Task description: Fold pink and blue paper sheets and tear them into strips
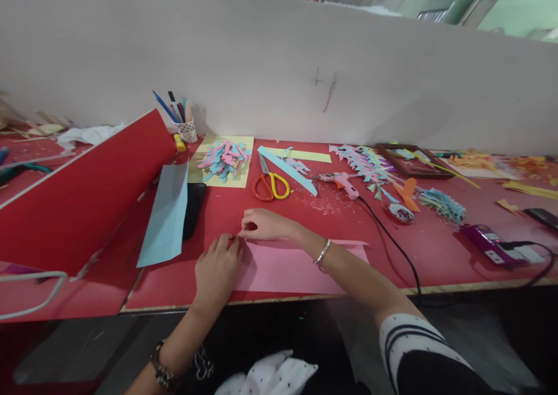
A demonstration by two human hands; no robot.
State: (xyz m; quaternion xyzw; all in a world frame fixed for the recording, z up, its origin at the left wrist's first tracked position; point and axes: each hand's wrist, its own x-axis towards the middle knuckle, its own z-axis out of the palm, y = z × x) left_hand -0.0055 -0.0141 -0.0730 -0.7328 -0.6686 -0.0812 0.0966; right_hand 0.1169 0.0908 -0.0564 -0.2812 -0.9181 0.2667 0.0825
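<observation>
With left hand (pixel 217 270) and right hand (pixel 267 224), pinching pink paper (pixel 285 270) at far-left corner; best press narrow far-edge fold flat, edges parallel

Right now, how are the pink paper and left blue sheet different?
The pink paper lies along the table's front edge; the blue sheet runs away from it. The left hand and right hand are at the pink paper's corner; neither touches the blue sheet. The blue sheet partly hides a black object; the pink paper doesn't. Both are paper.
</observation>
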